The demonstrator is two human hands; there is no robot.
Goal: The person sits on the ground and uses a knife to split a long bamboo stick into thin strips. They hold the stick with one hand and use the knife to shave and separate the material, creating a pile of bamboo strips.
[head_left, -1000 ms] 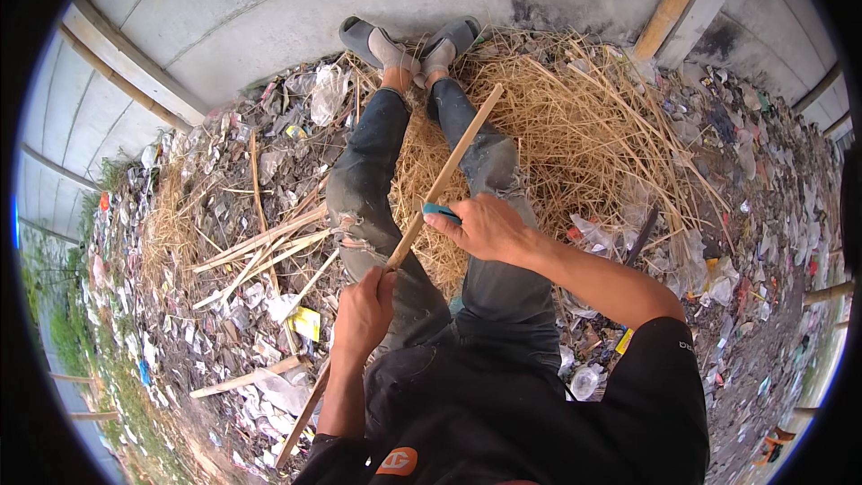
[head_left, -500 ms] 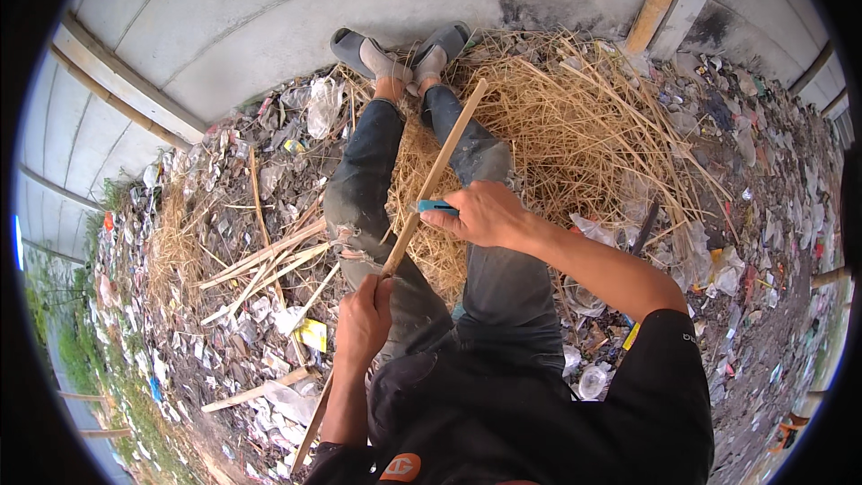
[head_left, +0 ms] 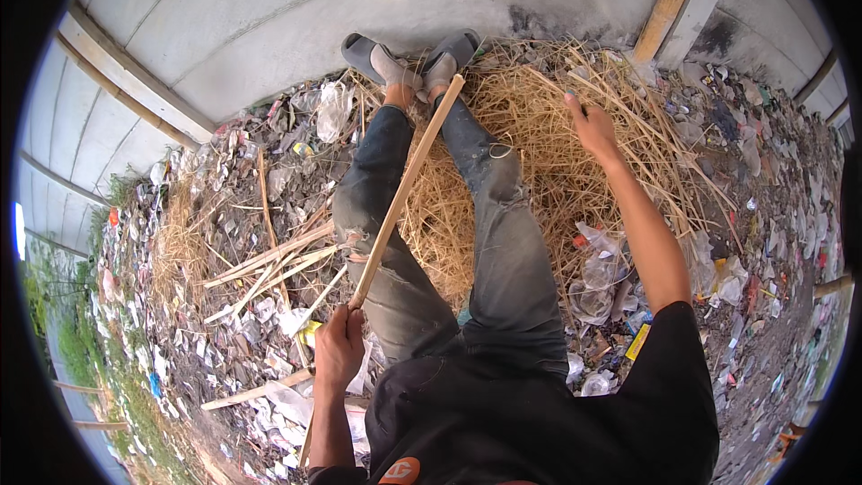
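My left hand (head_left: 338, 347) is closed around the lower part of a long pale bamboo strip (head_left: 406, 193). The strip slants up and to the right across my left leg, its far end near my feet. Away from the strip, over the right side of a heap of straw-coloured shavings (head_left: 548, 171), my right hand (head_left: 593, 130) is closed. A small bluish tip of the utility knife (head_left: 570, 92) shows at its thumb; the rest of the knife is hidden in the hand. A thin curled shaving (head_left: 500, 150) lies on my right trouser leg.
Several split strips (head_left: 269, 256) lie on the ground to the left. Plastic scraps and litter (head_left: 597, 278) cover the soil around my legs. A grey panel wall (head_left: 377, 0) stands beyond my sandals (head_left: 453, 49), with a wooden post (head_left: 666, 4) against it.
My right hand, with the blue utility knife, has moved off the strip, outward and up to the right. My left hand has shifted slightly left and down, still gripping the strip.
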